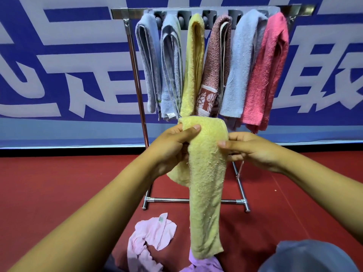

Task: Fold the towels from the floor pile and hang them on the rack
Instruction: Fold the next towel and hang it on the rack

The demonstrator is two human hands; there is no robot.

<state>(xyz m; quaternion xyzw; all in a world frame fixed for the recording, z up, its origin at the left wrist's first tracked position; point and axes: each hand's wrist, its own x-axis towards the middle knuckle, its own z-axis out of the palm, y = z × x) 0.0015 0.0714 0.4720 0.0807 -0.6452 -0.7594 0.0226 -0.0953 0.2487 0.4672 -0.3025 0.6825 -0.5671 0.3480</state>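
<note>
A yellow towel (206,185), folded into a long narrow strip, hangs down between my hands in the middle of the head view. My left hand (172,146) pinches its upper left edge with the thumb on top. At the same height, my right hand (253,150) grips the right edge. Behind stands the metal rack (214,9) with several folded towels over its top bar: grey-blue, yellow, brown patterned, light blue and pink (267,71). On the red floor below lies the pile: a pink towel (151,234) and a purple one (204,265).
The rack's base bar (169,200) and feet rest on the red floor just beyond the pile. A grey-blue cloth (308,256) fills the bottom right corner. A blue and white banner wall (68,65) stands right behind the rack.
</note>
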